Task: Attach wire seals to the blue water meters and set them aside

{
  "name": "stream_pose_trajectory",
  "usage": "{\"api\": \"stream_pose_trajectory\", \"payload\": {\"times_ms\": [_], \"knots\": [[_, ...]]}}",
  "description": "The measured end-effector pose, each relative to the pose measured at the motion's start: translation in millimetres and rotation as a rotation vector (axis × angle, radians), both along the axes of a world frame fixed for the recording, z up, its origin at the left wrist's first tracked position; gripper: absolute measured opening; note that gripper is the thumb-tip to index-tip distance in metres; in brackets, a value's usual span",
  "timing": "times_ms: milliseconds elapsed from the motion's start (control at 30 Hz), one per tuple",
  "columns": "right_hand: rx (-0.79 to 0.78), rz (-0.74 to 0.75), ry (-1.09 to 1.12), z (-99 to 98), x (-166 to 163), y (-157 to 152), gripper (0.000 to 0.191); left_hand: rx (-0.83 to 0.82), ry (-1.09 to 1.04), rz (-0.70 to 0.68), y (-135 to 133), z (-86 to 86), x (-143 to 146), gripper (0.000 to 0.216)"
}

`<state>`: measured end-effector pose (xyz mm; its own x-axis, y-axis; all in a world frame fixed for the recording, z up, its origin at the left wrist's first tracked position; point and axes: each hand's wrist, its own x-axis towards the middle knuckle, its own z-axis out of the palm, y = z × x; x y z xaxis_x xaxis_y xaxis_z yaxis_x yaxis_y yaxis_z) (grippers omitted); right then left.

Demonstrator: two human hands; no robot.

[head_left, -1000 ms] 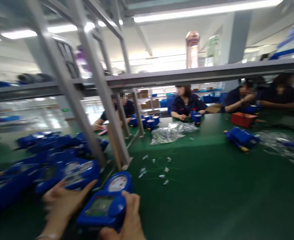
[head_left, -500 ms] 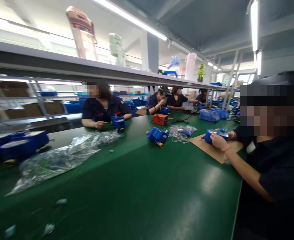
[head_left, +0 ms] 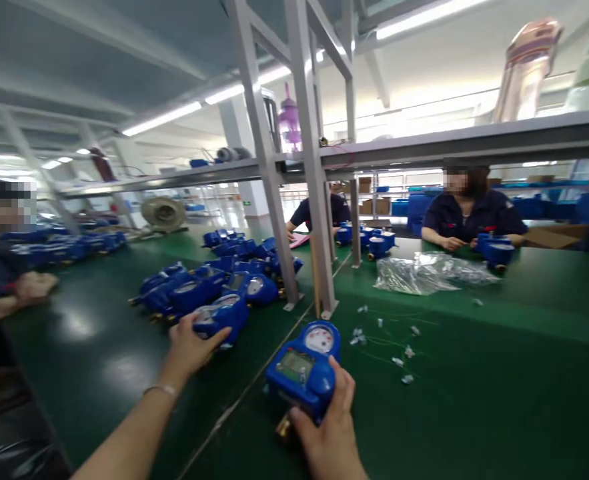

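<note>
My right hand (head_left: 331, 420) grips a blue water meter (head_left: 294, 390) with a round dial, a small grey display and a brass pipe end. The thumb lies near the brass fitting and the fingers wrap the right side. To the left, my left hand (head_left: 190, 350) has its thumb and fingers around another blue water meter (head_left: 229, 313), at the near edge of a group of meters. Its palm side and part of the grip are hidden. Several more blue water meters (head_left: 189, 293) lie close behind that one.
Metal shelf posts (head_left: 311, 200) stand on the green table (head_left: 449, 413) just beyond the meters. Small pale tags with thin wires (head_left: 408, 351) are scattered to the right. Clear plastic bags (head_left: 424, 273) lie farther back. Co-workers sit across the table and at the far left.
The view has swung left, from the table's right side to the meters and shelf posts. Both my hands, out of view before, now appear on blue water meters.
</note>
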<state>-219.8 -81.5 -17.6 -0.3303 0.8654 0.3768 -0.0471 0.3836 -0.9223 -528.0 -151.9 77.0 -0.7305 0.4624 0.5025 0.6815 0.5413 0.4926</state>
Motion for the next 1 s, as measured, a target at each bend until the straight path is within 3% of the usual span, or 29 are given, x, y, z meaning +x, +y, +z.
{"api": "stream_pose_trajectory", "payload": {"times_ms": [100, 267, 367, 567, 700, 867, 1000], "knots": [[-0.044, -0.033, -0.009, -6.8, -1, -6, 0.064, -0.038, 0.014, 0.002, 10, -10.5, -16, 0.077], [-0.070, -0.050, -0.039, -14.9, -4, -11, 0.065, -0.066, -0.015, 0.007, 28, -18.6, -30, 0.045], [-0.060, -0.076, -0.052, -19.0, -4, -10, 0.067, -0.068, -0.038, 0.016, 40, -20.0, -40, 0.040], [0.005, -0.117, -0.043, -25.0, -11, -6, 0.070, -0.061, -0.053, 0.014, 73, -24.4, -69, 0.043], [-0.007, -0.104, -0.026, -24.7, -16, -4, 0.072, -0.042, -0.054, 0.012, 88, -22.9, -77, 0.061], [-0.053, -0.032, -0.042, -14.9, -10, -3, 0.071, 0.039, -0.065, 0.003, 88, -10.4, -54, 0.083], [-0.037, 0.002, -0.049, -5.7, -5, -1, 0.069, 0.150, -0.101, -0.113, 68, -7.6, 14, 0.077]]}}
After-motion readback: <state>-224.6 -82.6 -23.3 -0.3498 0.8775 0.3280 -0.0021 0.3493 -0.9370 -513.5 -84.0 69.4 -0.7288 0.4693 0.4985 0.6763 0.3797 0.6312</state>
